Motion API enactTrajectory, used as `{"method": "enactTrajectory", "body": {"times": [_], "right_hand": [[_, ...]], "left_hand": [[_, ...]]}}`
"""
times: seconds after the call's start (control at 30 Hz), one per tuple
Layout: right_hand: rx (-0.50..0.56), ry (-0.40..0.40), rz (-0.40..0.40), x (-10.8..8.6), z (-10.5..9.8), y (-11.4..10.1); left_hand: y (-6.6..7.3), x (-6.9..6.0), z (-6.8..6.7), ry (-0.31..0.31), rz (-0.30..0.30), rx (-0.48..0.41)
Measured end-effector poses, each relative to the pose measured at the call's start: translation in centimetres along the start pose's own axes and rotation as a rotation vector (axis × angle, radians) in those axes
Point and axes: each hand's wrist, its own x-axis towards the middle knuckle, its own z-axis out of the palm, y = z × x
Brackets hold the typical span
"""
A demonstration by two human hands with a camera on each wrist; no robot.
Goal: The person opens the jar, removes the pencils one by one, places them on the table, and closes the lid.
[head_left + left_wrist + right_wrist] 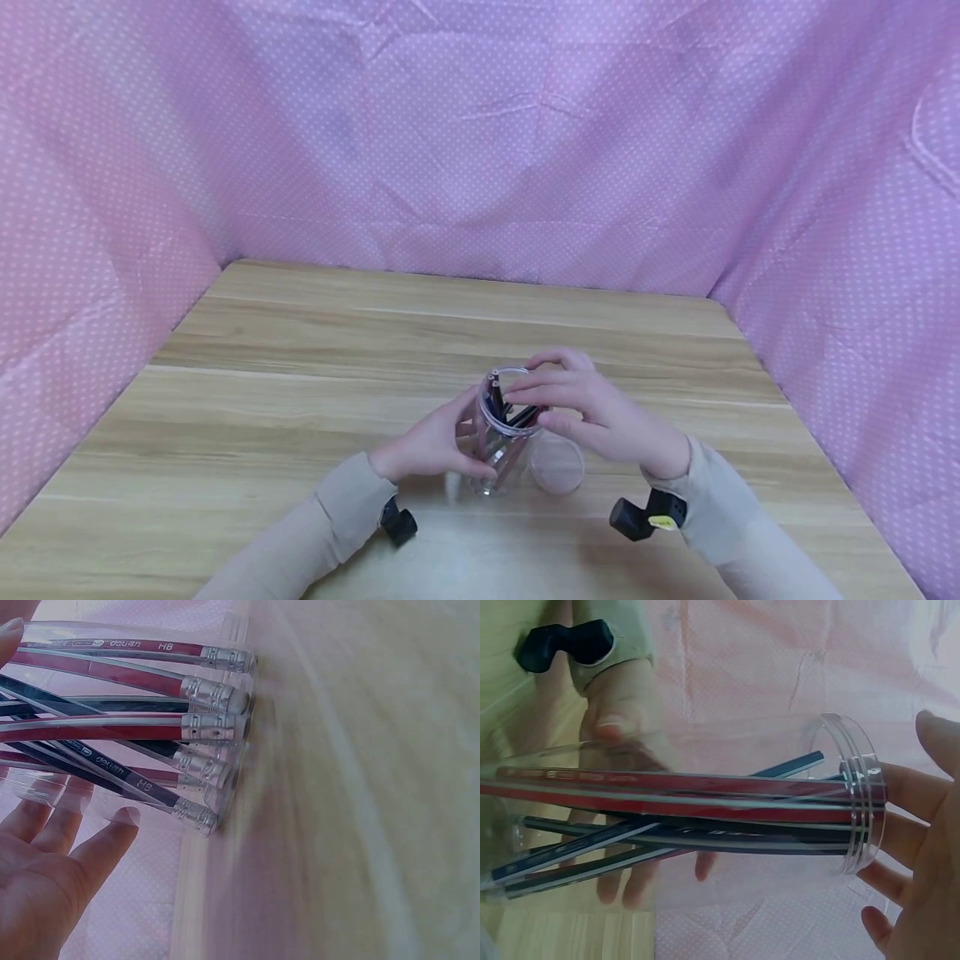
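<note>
A clear plastic jar [486, 486] with a threaded rim stands near the front of the table. My left hand [442, 439] grips it round the side, fingers on one face and thumb on the other. Inside lie several red and dark striped pencils [112, 671], their metal ferrules and erasers at the bottom of the jar. My right hand [596, 406] is at the jar's mouth, fingers spread and lightly bent. In the right wrist view its fingers lie behind the rim [862, 795], thumb apart; whether they touch the pencils I cannot tell.
A round clear lid [557, 465] lies on the wooden table [337, 333], just right of the jar. Pink dotted cloth [480, 150] hangs round the back and both sides of the table. Each wrist wears a small black camera [397, 522].
</note>
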Motion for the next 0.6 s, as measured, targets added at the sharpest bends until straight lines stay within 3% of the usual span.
{"method": "enactTrajectory", "body": {"times": [0.17,0.4,0.6], "right_hand": [[0.013,0.016,0.005,1.0,-0.2,0.1],[-0.019,0.051,-0.064,2.1,-0.3,0.6],[-0.007,0.032,0.04,2.7,-0.4,0.2]], "left_hand": [[-0.1,0.0,-0.1,-0.007,0.002,-0.01],[-0.1,0.0,-0.2,-0.012,0.012,-0.031],[-0.2,0.0,-0.2,-0.02,-0.003,-0.046]]}}
